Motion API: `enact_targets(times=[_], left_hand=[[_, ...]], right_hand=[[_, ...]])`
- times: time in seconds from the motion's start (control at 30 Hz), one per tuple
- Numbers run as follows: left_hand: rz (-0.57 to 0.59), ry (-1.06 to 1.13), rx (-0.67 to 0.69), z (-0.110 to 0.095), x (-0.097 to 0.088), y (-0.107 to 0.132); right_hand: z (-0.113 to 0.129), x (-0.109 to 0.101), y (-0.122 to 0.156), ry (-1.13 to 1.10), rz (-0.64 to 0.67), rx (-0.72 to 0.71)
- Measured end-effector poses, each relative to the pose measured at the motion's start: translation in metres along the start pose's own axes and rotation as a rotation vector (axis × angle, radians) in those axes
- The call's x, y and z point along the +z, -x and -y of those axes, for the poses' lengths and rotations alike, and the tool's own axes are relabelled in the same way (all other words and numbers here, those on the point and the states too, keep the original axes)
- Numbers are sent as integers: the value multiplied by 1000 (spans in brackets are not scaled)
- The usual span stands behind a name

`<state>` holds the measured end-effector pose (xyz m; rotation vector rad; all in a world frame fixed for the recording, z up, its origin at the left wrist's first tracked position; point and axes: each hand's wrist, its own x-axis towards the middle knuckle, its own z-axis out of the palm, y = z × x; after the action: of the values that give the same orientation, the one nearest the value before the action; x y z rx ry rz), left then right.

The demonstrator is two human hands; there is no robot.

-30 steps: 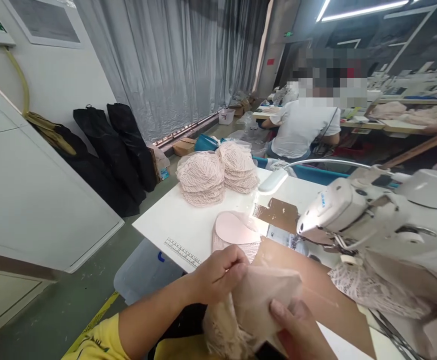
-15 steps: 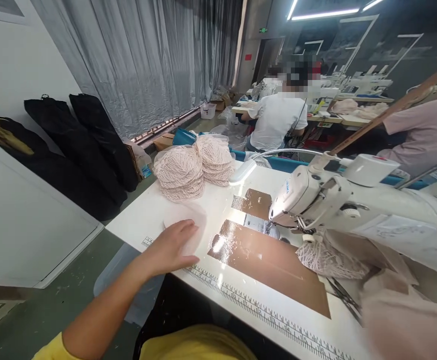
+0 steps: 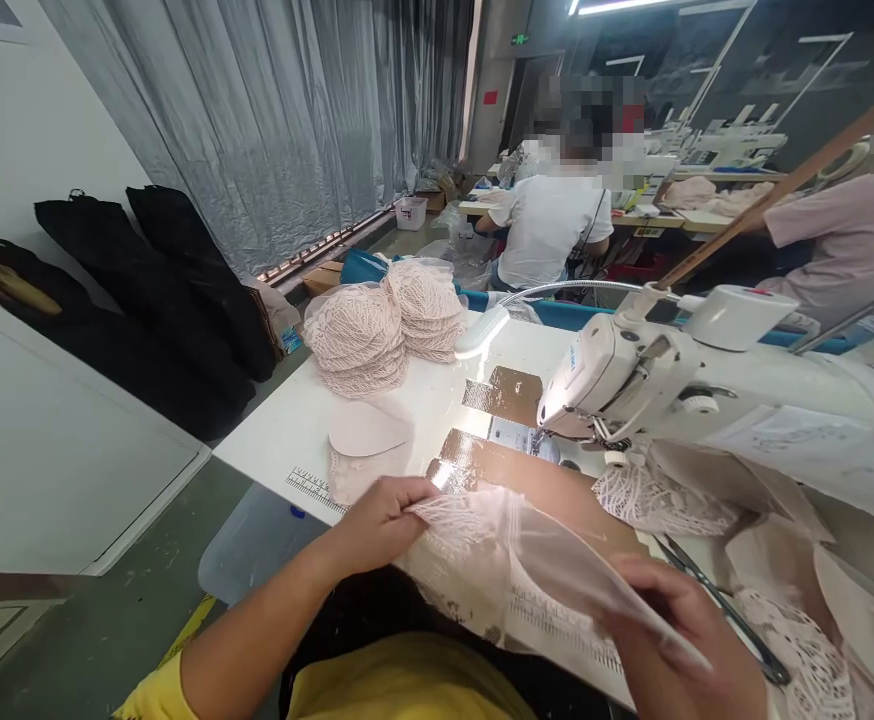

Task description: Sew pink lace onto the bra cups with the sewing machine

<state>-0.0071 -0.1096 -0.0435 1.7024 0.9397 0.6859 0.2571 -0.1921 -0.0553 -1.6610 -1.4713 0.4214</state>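
Note:
A pale pink fabric piece [image 3: 482, 540], part lace and part sheer mesh, is stretched between my hands over the table's front edge. My left hand [image 3: 384, 520] pinches its lace end. My right hand [image 3: 684, 620] is closed on the mesh end, its fingers partly hidden and blurred. Beyond my left hand a smooth pale fabric piece [image 3: 369, 428] lies flat on another lace-like one. Further pink lace and fabric [image 3: 797, 630] lie beside my right hand, along with dark metal scissors or snips [image 3: 737, 610].
A white sewing machine [image 3: 632, 375] stands at the right, a brown plate [image 3: 549, 490] before it. Two stacks of lace cups [image 3: 354, 340] sit at the table's back left. A lamp [image 3: 482, 332] on a bendy neck stands behind. A person in white [image 3: 557, 225] sits beyond.
My left hand has left the pale piece at the left and moved right, closing on the lace. My right hand, blurred at the lower right before, now shows clearly with the fabric stretched out.

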Motion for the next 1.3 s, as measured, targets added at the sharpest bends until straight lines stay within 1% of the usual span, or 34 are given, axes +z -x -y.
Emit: enact_targets(times=[0.03,0.1,0.13,0.17,0.2,0.23,0.27,0.33,0.37,0.4,0.43,0.5,0.53,0.6,0.63,0.7,0.77,0.83,0.9,1.0,1.03,1.1,1.13,1.17,1.2,1.27,1.3], left_hand=[[123,164,32,-2,7,0],[390,428,104,-10,23,-1],[490,511,126,-13,29,-1],[551,566,134,-15,33,-2],[568,596,134,-16,34,-3],[539,598,136,-15,34,-3],[467,568,139,-13,32,-4],[283,435,134,-7,27,-3],[221,375,113,-2,25,-3],[204,351,75,2,24,-1],[226,369,19,6,24,1],[307,500,-109,12,26,5],[324,578,-159,14,28,7],[280,684,-207,15,30,10],[248,710,-209,14,31,11],[221,733,-198,12,33,11],[206,754,-187,11,36,10],[156,786,-184,11,40,9],[75,820,-194,12,46,10],[-61,889,-225,13,55,10],[-111,921,-228,13,59,10],[-203,994,-215,11,65,10],[-228,1043,-205,10,68,9],[-224,1102,-201,8,72,10],[-191,1166,-204,7,76,10],[-61,1261,-226,5,84,12],[15,1271,-240,5,87,13]], right_hand=[[4,6,-1,-61,61,56],[17,20,-3,-287,329,122],[23,27,-2,-410,463,162],[28,32,-1,-528,575,218],[32,36,0,-640,652,287],[35,38,3,-736,695,365],[36,38,5,-816,714,441],[37,37,8,-933,705,542],[36,36,8,-965,685,566],[35,35,8,-978,654,585],[33,34,7,-978,612,600],[29,35,4,-941,502,640],[26,35,3,-916,435,660],[22,37,2,-880,306,677],[20,38,2,-865,250,666],[17,39,4,-819,151,614],[15,40,6,-729,49,527],[11,39,8,-633,-22,428],[7,37,9,-570,-52,352],[2,34,10,-555,-43,338],[1,34,10,-560,-20,337],[3,35,10,-577,98,307],[5,35,9,-584,154,286],[8,36,8,-586,186,269],[12,37,8,-582,190,265],[20,39,7,-557,131,297],[22,39,7,-550,97,322]])
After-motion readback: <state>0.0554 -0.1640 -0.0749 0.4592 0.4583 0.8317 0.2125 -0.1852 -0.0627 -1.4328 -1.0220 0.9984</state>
